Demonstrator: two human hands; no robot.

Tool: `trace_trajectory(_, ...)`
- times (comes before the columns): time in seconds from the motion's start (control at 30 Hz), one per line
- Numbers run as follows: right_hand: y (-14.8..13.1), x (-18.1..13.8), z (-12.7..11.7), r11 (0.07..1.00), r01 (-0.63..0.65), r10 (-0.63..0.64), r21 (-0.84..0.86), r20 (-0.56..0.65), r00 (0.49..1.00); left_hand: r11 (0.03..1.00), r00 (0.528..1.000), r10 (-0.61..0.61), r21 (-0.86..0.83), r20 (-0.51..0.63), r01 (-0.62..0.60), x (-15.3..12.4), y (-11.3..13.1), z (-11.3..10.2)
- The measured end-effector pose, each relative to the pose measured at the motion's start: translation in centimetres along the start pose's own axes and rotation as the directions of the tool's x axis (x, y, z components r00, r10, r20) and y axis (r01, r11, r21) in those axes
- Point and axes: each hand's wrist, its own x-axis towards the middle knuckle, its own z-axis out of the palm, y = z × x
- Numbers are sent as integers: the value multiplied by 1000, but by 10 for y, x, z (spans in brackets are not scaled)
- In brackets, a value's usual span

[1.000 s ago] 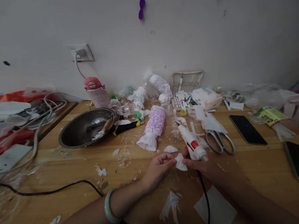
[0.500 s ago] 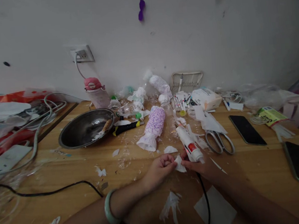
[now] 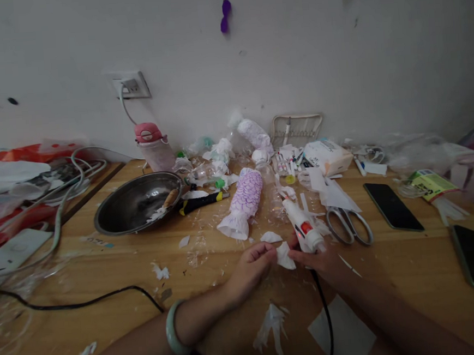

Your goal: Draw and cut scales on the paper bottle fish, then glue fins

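Observation:
My left hand (image 3: 252, 265), with a pale green bangle on its wrist, pinches a small white paper scrap (image 3: 285, 256) just above the wooden table (image 3: 116, 263). My right hand (image 3: 322, 262) touches the same scrap and grips a white glue gun (image 3: 304, 227) with a red label; its black cord (image 3: 324, 313) runs back toward me. A bottle wrapped in white paper with purple scale marks (image 3: 242, 202) lies a little beyond both hands.
A metal bowl (image 3: 137, 202) sits at the left, scissors (image 3: 348, 223) and two dark phones (image 3: 392, 206) at the right. Paper scraps, a white sheet (image 3: 343, 333), cables and a pink-lidded bottle (image 3: 152, 146) crowd the table near the wall.
The glue gun's rear end dipped toward the scrap and came back up slightly. Both hands stay together on the scrap, nearly in place.

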Motion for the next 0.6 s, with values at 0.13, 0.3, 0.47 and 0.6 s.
trace_trajectory(0.13,-2,0,1,1000,3,-3,-1,-16,1000,1000,1000,-15,2,12,15,0,1,1)
trace_trajectory(0.3,-5,0,1,1000,19,-19,-7,13,1000,1000,1000,-12,10,14,12,-1,1,1)
trace_trajectory(0.47,-5,0,0,1000,19,-19,11,-9,1000,1000,1000,-11,17,14,11,-1,2,1)
trace_trajectory(0.6,-4,-1,-1,999,34,-34,8,-8,999,1000,1000,-3,16,17,3,-1,1,0)
